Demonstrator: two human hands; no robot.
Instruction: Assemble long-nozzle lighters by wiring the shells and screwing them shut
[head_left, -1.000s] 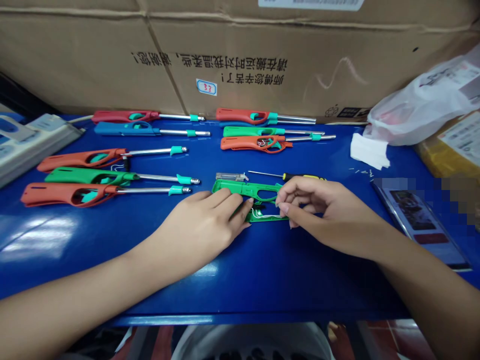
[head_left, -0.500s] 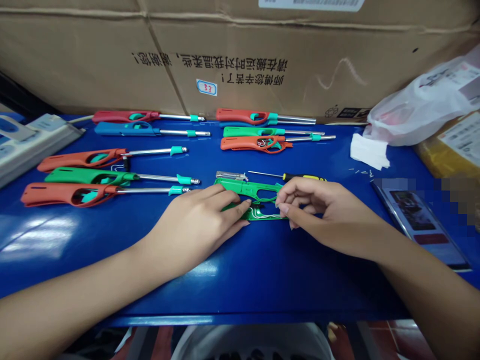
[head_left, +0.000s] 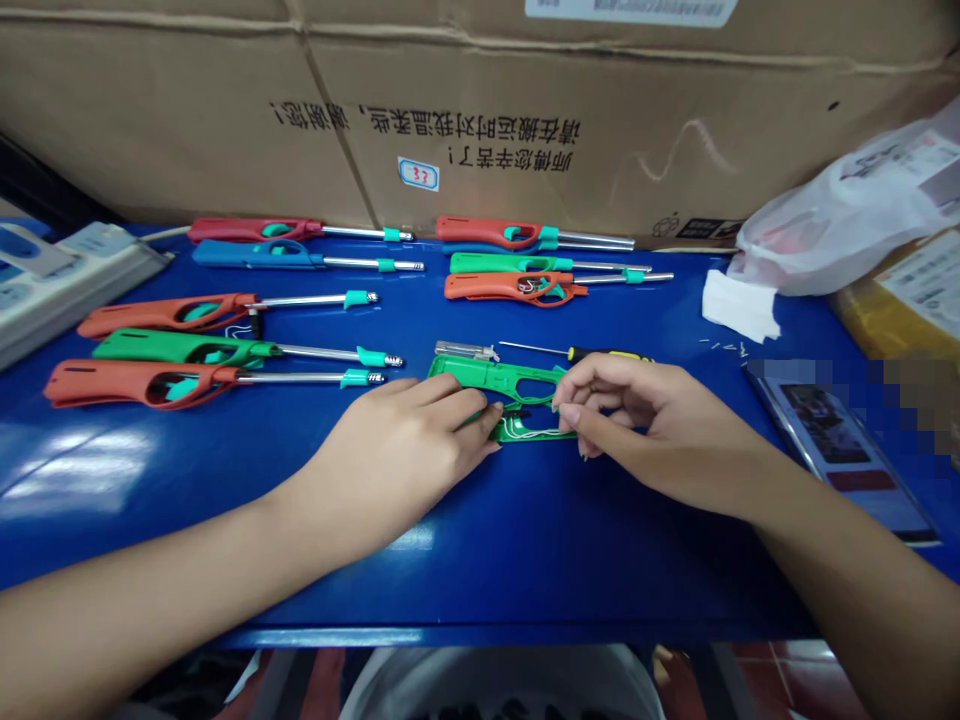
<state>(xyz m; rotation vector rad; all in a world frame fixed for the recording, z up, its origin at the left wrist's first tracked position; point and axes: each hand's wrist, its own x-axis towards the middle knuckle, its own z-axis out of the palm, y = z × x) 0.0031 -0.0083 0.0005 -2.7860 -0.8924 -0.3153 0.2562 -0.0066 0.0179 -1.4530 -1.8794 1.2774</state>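
Note:
My left hand (head_left: 405,440) is closed over the left end of an opened green lighter casing half (head_left: 536,434), holding it on the table. Thin white wires (head_left: 517,430) and a small black part (head_left: 517,412) lie inside that half. My right hand (head_left: 622,405) is at the casing's right end, thumb and fingertips pinched together; the fingers hide what is between them. Just behind lies the other green casing half (head_left: 487,375), its right end partly covered by my right hand. Beyond it are a silvery fuel cartridge (head_left: 463,351) and a yellow-black screwdriver (head_left: 592,354).
Several assembled-looking long lighters (head_left: 150,383) lie at left, with more lighters (head_left: 495,232) at the back. A cardboard box (head_left: 225,120) walls off the rear. At right are white paper (head_left: 739,305), small screws (head_left: 727,347), a phone (head_left: 862,480) and a plastic bag (head_left: 825,220). A power strip (head_left: 82,260) sits far left.
My left fingers have shifted slightly over the casing's left end, with the knuckles bent more. My right hand keeps its pinch in nearly the same place. The view has moved a little.

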